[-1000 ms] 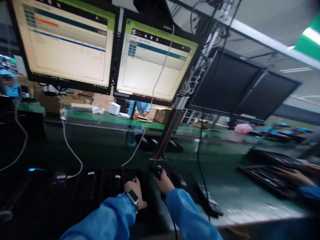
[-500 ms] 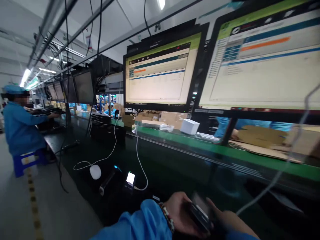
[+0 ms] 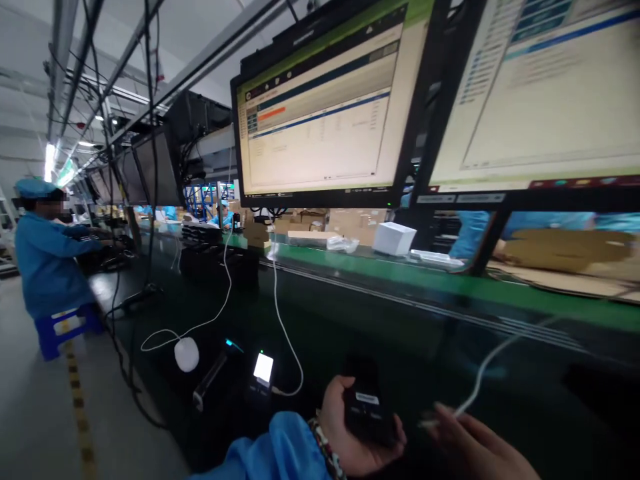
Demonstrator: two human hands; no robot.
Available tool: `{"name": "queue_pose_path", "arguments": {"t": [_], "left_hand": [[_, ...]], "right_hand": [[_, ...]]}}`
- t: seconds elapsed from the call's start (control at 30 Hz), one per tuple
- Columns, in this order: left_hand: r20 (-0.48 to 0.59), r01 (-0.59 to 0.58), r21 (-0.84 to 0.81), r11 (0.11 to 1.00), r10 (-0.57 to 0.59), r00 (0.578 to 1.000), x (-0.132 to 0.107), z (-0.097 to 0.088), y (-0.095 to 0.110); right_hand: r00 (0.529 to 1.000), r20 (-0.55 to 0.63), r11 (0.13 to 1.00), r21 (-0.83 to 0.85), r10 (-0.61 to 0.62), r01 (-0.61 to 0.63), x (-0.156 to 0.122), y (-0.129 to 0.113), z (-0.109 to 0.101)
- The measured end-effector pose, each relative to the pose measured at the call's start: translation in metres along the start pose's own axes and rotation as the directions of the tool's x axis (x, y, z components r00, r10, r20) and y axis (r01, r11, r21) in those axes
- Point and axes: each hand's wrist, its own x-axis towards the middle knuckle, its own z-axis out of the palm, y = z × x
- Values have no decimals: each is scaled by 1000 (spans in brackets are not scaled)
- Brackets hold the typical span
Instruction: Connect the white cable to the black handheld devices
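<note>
Low in the head view, my left hand (image 3: 333,423) is wrapped around a dark handheld device (image 3: 369,420) with a small pale label. Its screen shows no light. To the right, my right hand (image 3: 475,443) pinches the end of a white cable (image 3: 481,380), whose tip points toward the device without touching it. Left of my hands lies a similar small device with a lit white screen (image 3: 263,368), joined to another white cable (image 3: 281,313). Beside that are a black handheld scanner (image 3: 211,381) with a blue light and a white mouse (image 3: 187,355).
Two lit monitors (image 3: 325,120) hang above the dark bench (image 3: 330,320). A white box (image 3: 395,239) and cardboard (image 3: 565,250) stand on the green rear ledge. At far left, a person in blue (image 3: 50,253) sits on a blue stool (image 3: 50,337).
My hands have moved apart; both were at the dark device before. My right hand has moved right and now holds the white cable's end. The camera view has shifted.
</note>
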Motion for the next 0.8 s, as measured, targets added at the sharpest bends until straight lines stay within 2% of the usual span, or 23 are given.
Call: {"name": "queue_pose_path", "arguments": {"t": [0.03,0.1,0.17,0.27,0.33,0.37,0.43,0.57,0.7,0.77,0.8], "left_hand": [[-8,13,-2,1000,-13,1000,-4,2,0],[-6,29,29,999,-29,1000,-11,2,0],[42,36,99,994,-40,998,-14,-2,3],[229,68,112,991,-92,969,-10,-13,8],[315,93,105,990,-121,941,-7,-18,9],[322,101,104,989,-130,938,-6,-20,9],[269,105,103,989,-130,954,-7,-19,8],[89,54,140,989,-67,994,-14,-7,4],[-28,-63,232,971,71,997,-19,4,1],[-22,-127,250,960,137,990,-17,4,-1],[17,-147,245,958,147,989,-15,2,-1]], "right_hand": [[996,69,981,182,48,-60,-14,-3,8],[994,107,909,410,34,-75,-39,-6,23],[991,123,871,492,-55,-12,-54,-7,35],[961,168,848,519,-221,104,-60,-7,42],[934,183,850,494,-307,182,-60,-8,40],[921,183,854,470,-343,225,-60,-8,38],[890,191,858,410,-413,310,-62,-10,35],[811,228,837,253,-539,485,-68,-18,28],[703,199,719,19,-683,694,-73,-24,22],[634,200,639,-46,-747,768,-74,-25,20],[606,200,607,-63,-770,792,-74,-25,19]]}}
